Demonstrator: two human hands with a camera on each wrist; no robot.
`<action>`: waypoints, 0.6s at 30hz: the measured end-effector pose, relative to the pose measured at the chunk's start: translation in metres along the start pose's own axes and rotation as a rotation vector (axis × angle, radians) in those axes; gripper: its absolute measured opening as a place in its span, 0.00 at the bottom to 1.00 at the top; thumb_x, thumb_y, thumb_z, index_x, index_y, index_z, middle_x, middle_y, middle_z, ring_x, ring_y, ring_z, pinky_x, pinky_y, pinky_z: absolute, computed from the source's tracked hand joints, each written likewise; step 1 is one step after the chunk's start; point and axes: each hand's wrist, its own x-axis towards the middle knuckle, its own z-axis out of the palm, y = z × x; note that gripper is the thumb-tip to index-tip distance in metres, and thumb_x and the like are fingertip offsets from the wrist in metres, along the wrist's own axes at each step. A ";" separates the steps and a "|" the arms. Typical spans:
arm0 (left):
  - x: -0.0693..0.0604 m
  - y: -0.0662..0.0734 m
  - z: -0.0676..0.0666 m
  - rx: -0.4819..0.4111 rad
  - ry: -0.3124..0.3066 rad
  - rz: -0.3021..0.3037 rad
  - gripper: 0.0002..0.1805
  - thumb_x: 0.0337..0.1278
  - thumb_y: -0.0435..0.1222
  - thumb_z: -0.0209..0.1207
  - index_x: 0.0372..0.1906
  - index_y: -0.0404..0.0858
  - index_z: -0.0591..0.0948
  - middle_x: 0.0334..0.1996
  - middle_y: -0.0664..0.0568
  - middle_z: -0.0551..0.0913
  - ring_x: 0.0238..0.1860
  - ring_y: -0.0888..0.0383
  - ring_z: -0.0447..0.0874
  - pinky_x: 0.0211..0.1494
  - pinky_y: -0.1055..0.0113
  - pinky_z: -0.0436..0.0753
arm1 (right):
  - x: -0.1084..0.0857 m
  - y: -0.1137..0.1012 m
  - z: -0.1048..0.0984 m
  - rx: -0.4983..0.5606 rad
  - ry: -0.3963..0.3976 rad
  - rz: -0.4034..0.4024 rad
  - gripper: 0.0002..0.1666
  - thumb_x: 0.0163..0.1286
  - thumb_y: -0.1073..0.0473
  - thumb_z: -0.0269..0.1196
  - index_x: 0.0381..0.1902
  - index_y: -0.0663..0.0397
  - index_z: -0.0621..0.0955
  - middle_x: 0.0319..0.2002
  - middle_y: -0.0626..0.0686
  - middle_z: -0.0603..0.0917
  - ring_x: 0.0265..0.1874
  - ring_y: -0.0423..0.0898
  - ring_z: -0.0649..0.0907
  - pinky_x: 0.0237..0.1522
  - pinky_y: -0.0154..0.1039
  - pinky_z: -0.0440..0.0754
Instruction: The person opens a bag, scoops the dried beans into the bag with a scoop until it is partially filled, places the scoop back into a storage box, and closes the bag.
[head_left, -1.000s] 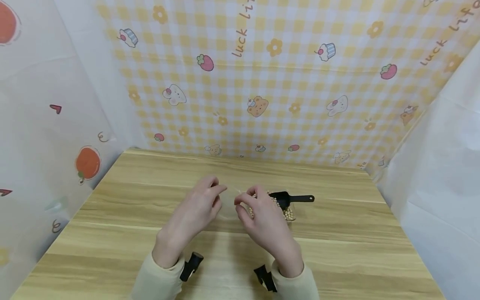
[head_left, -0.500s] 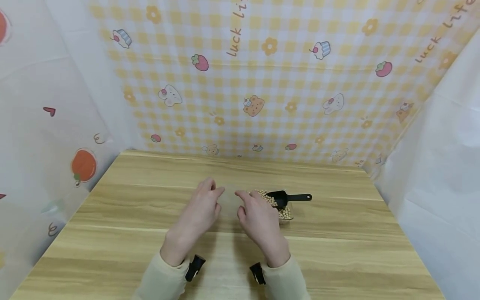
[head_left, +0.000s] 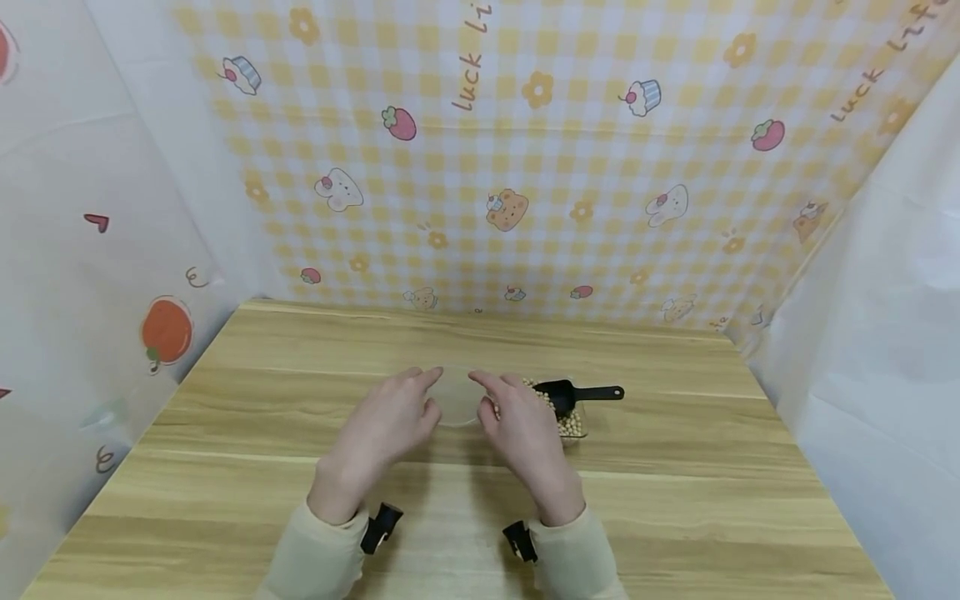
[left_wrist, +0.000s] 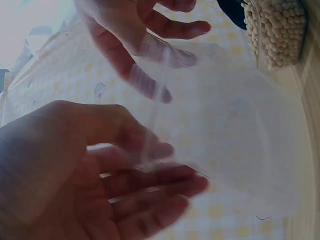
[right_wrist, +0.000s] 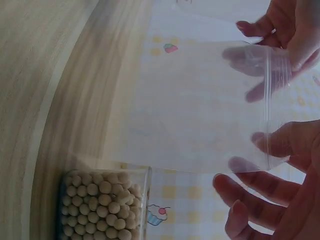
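A clear plastic zip bag [right_wrist: 195,110] hangs between my hands, its zip strip along the upper edge. My left hand [head_left: 386,421] pinches one side of that edge between thumb and fingers. At the opposite side, my right hand [head_left: 525,429] pinches it likewise. Several fingertips show blurred through the film, so which lie inside the bag I cannot tell. In the head view the bag is barely visible between the hands. Just beyond the right hand stands a clear container [right_wrist: 148,200] full of pale round beans [right_wrist: 100,202], partly hidden by that hand.
A black scoop [head_left: 562,397] lies on the beans, its handle sticking out to the right over the container's rim. Everything is on a wood-grain table [head_left: 675,483]. A yellow checked cloth [head_left: 450,167] hangs behind it, with pale sheets at both sides.
My right hand has moved left, and its index finger has straightened toward the left hand. The bag's edge shows more clearly between the hands now. Container and scoop keep their places.
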 end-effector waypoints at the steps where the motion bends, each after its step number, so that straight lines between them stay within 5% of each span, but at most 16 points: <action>1: 0.001 -0.001 0.000 0.002 0.013 0.020 0.25 0.53 0.29 0.56 0.59 0.30 0.79 0.29 0.49 0.79 0.15 0.64 0.58 0.19 0.71 0.64 | 0.000 0.001 0.000 0.022 0.004 0.000 0.22 0.65 0.65 0.60 0.57 0.47 0.83 0.33 0.49 0.81 0.13 0.37 0.66 0.12 0.31 0.65; 7: 0.006 -0.009 0.003 0.047 0.119 0.140 0.22 0.51 0.29 0.56 0.54 0.29 0.82 0.30 0.50 0.81 0.19 0.62 0.67 0.23 0.69 0.71 | 0.002 0.009 0.002 0.187 0.029 -0.013 0.21 0.66 0.67 0.59 0.55 0.49 0.84 0.40 0.48 0.81 0.23 0.37 0.74 0.19 0.32 0.72; 10: 0.007 -0.011 0.004 0.060 0.154 0.167 0.21 0.52 0.30 0.56 0.53 0.29 0.83 0.42 0.43 0.84 0.33 0.54 0.80 0.35 0.64 0.80 | 0.003 0.012 0.002 0.238 0.026 -0.034 0.23 0.63 0.70 0.58 0.55 0.51 0.84 0.45 0.50 0.82 0.27 0.39 0.76 0.20 0.33 0.74; 13: 0.007 -0.013 0.004 0.052 0.152 0.178 0.21 0.53 0.31 0.56 0.53 0.31 0.83 0.49 0.42 0.83 0.48 0.48 0.81 0.46 0.57 0.82 | 0.004 0.014 0.001 0.267 0.021 -0.045 0.25 0.61 0.73 0.57 0.55 0.53 0.83 0.46 0.51 0.82 0.28 0.39 0.77 0.20 0.33 0.74; 16: 0.008 -0.016 0.005 -0.022 0.080 0.146 0.23 0.55 0.33 0.55 0.58 0.37 0.81 0.56 0.44 0.81 0.29 0.58 0.81 0.34 0.62 0.82 | 0.004 0.015 -0.001 0.297 0.020 -0.039 0.25 0.60 0.74 0.57 0.55 0.56 0.83 0.46 0.52 0.82 0.26 0.39 0.76 0.18 0.32 0.73; 18: 0.008 -0.018 0.005 -0.087 0.016 0.112 0.25 0.58 0.34 0.53 0.63 0.43 0.79 0.52 0.48 0.82 0.14 0.66 0.68 0.21 0.67 0.75 | 0.004 0.016 -0.002 0.318 0.026 -0.034 0.25 0.59 0.74 0.57 0.55 0.57 0.83 0.46 0.53 0.82 0.24 0.38 0.76 0.16 0.32 0.72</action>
